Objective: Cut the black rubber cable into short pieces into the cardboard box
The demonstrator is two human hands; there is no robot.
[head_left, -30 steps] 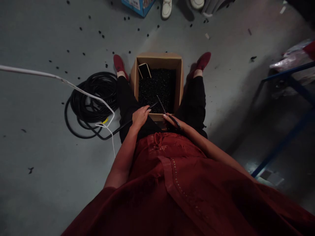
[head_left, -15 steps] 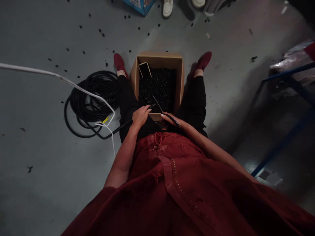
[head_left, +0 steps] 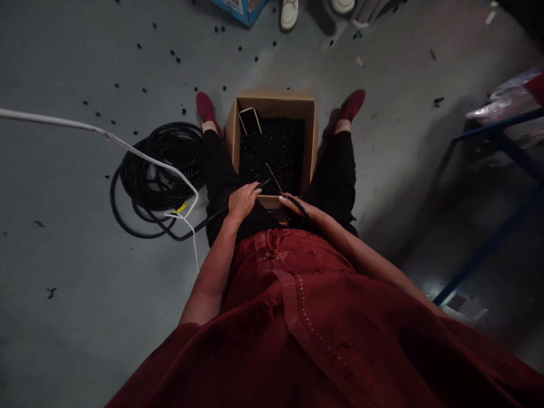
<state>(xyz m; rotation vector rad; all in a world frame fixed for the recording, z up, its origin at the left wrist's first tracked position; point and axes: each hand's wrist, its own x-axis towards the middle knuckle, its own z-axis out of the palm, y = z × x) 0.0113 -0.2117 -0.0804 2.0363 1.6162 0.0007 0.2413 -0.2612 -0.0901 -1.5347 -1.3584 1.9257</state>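
Observation:
My left hand (head_left: 243, 202) is closed around a black hose or cable (head_left: 217, 214), whose short end pokes out past the fingertips over the cardboard box (head_left: 315, 153). In my right hand (head_left: 297, 208) is a pair of scissors (head_left: 277, 180), with the blades pointing up and left, close to that end. The box stands between my legs, holding a heap of small black cut pieces (head_left: 272, 150). A dark rectangular thing with a pale rim (head_left: 250, 121) leans in its far left corner. From my left hand the black length runs down-left to a large coil (head_left: 164, 164) on the floor.
A white cord (head_left: 140, 154) crosses above the coil, near a yellow tag (head_left: 181, 207). Black bits lie scattered on the grey floor (head_left: 63, 198). Beyond are a blue box (head_left: 242, 11) and a person's white shoes (head_left: 289, 14). A blue metal frame (head_left: 488, 241) stands at right.
The scissors have shifted very slightly, their blade tip a little to the right. My left hand and the black length in it have stayed in place.

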